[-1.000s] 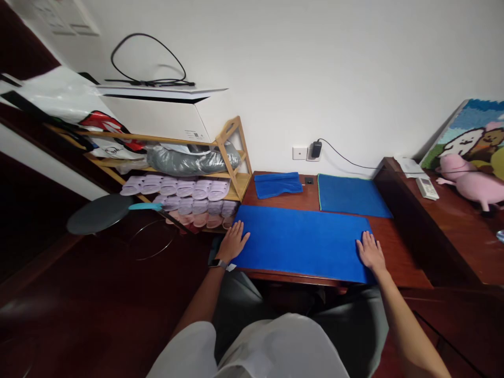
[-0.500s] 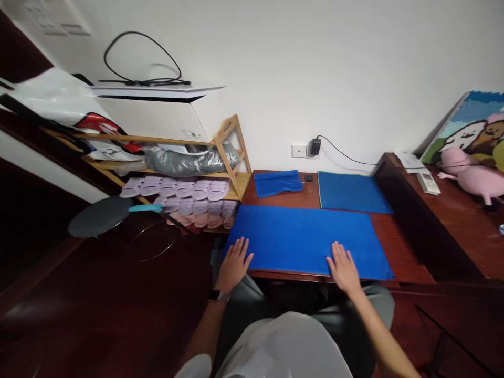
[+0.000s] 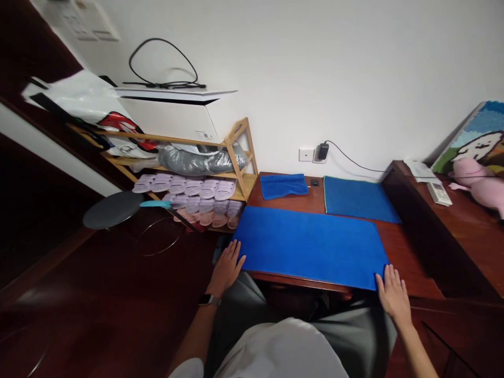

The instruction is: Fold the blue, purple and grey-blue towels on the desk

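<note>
A large blue cloth (image 3: pixel 311 245) lies spread flat along the front of the dark red wooden table (image 3: pixel 417 262). My left hand (image 3: pixel 227 265) rests at its front left corner, fingers apart. At the front right corner lies my right hand (image 3: pixel 394 294), fingers extended, partly on the cloth and partly on the wood. Behind the large cloth are a small folded blue cloth (image 3: pixel 283 186) on the left and a darker blue cloth with a green edge (image 3: pixel 358 198) on the right.
To the left stand a wooden rack (image 3: pixel 248 184) with slippers (image 3: pixel 192 187) and a round dark stool (image 3: pixel 112 210). A raised surface on the right holds a remote (image 3: pixel 439 194) and a pink plush toy (image 3: pixel 480 184). A black plug (image 3: pixel 323 151) sits in the wall.
My right hand has moved right along the front edge to the cloth's corner. My left hand has shifted slightly left and down. The view has turned a little to the left.
</note>
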`<state>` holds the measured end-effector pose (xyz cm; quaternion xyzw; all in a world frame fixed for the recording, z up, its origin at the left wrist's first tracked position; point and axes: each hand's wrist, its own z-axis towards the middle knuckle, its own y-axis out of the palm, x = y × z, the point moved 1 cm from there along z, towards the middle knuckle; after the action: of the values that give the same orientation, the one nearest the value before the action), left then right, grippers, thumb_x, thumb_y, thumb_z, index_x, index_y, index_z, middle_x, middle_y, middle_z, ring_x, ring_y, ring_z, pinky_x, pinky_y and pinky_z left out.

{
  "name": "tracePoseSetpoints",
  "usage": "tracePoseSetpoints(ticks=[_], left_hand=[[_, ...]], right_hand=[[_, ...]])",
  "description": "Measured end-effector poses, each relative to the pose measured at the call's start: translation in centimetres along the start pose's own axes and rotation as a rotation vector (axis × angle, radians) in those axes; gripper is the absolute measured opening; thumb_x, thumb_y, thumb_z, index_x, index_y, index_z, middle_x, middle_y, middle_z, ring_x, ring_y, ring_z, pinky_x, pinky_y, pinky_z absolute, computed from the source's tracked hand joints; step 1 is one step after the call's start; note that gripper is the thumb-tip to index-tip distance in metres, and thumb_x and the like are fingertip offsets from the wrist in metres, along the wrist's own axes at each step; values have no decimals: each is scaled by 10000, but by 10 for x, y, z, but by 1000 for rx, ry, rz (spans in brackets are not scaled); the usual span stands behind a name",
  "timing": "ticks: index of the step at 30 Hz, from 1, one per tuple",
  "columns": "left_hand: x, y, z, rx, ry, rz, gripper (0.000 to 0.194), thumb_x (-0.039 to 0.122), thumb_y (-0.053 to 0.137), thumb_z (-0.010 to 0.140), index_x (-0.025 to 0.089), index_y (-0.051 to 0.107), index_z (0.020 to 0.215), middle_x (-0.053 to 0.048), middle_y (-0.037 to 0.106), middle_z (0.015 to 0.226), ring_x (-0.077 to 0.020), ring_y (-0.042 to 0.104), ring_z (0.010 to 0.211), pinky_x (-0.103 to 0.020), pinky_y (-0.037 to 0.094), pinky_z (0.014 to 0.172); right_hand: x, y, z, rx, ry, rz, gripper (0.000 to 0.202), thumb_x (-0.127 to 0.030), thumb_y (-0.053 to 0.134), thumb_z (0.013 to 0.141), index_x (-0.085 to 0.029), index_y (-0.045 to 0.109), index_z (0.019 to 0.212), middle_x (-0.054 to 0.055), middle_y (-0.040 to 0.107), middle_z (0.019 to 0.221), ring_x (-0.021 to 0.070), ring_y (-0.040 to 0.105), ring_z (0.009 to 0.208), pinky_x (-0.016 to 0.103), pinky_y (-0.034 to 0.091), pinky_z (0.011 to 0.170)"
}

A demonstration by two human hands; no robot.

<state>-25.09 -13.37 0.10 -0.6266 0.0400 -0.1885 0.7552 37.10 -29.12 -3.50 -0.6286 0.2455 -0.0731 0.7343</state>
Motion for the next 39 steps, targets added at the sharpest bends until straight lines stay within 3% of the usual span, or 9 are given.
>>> tracePoseSetpoints(ticks=[9,14,18,21,24,29,32,36,39], left_hand=[[-6,-12,5,26,-15,-21,707,553,271,1099,134,332,1664,-159,379,1696,-317,330,1586,-524,362,1276],[50,-11,79,17,111,-78,644,496,250,1115,157,378,1647,-126,389,1698,-276,318,1594,-470,302,1309],[133,23,153,-65,291,-122,638,482,228,1118,163,357,1656,-120,343,1718,-239,291,1605,-460,242,1326],[160,48,188,-133,268,-129,649,482,230,1111,149,371,1650,-127,365,1705,-244,291,1605,-470,224,1328],[128,55,202,-161,118,-125,676,525,253,1097,142,409,1632,-135,366,1702,-277,286,1606,-500,204,1331],[13,43,196,-88,-98,-144,772,639,237,1061,158,382,1647,-169,343,1707,-341,279,1604,-591,218,1309],[-30,41,189,4,-98,-191,787,717,195,1034,274,336,1669,-145,400,1686,-358,313,1588,-660,274,1259],[-38,36,187,88,-28,-209,774,748,163,1020,355,339,1662,-121,469,1647,-352,376,1559,-661,303,1243],[-12,28,194,40,-10,-139,735,672,140,1052,320,345,1664,-105,449,1663,-337,356,1571,-643,274,1269]], right_hand=[[0,-9,12,29,-15,24,981,-672,95,951,-12,345,1632,207,343,1699,371,263,1600,581,204,1299],[-123,-16,61,2,-225,71,837,-566,79,1042,-48,333,1648,170,295,1729,293,186,1631,494,166,1318],[-250,7,99,-109,-453,101,746,-521,109,1083,-106,282,1678,125,273,1742,239,183,1633,459,123,1324],[-291,30,124,-221,-448,79,740,-511,127,1091,-78,280,1672,151,275,1737,237,199,1627,449,122,1319],[-266,39,149,-262,-347,20,750,-523,139,1087,-74,264,1676,158,238,1746,237,176,1631,459,93,1318],[-138,21,182,-241,-91,-68,798,-546,96,1062,-67,189,1694,138,174,1767,239,135,1640,450,70,1321],[-74,9,187,-201,25,-81,823,-555,76,1049,-53,167,1694,136,150,1772,239,110,1644,444,69,1324],[-48,0,185,-202,62,-93,822,-555,69,1047,-60,179,1695,121,152,1774,239,109,1645,451,82,1326],[-80,-4,181,-152,25,-122,812,-524,93,1056,-14,245,1670,164,207,1755,277,156,1637,469,93,1324]])
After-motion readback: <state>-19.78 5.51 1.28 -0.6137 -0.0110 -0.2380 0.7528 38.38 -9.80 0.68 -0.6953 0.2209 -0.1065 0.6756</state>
